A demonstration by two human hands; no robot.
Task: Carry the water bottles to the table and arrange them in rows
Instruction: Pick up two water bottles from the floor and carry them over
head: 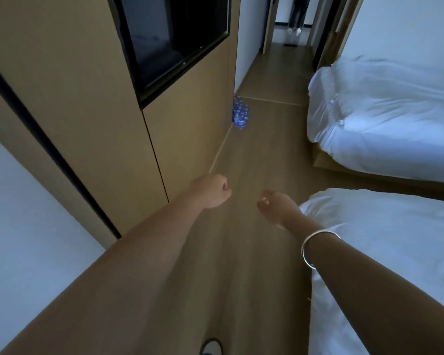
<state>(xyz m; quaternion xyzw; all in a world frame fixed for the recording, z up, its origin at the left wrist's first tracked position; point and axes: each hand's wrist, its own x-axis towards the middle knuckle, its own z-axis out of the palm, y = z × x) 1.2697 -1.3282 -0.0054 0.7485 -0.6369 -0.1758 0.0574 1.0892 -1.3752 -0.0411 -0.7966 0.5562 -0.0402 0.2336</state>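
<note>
Floor (pixel 241 175) lane runs between the wall panel (pixel 87 98) on the left and two beds on the right; near bed (pixel 382 239) edge sits just beside the right arm, far bed (pixel 382 111) narrows the lane further on. Bottles (pixel 240 114): one wrapped pack standing on the floor against the panel's base, well ahead of both hands. Left hand (pixel 213 190) fingers curled, holding nothing. Right hand (pixel 277 204) fingers loosely curled, holding nothing; bangle (pixel 315 248) on that wrist. TV (pixel 172 39) set into the panel. A person (pixel 297 14) stands in the doorway beyond. Shoe (pixel 210 347) at bottom edge.
</note>
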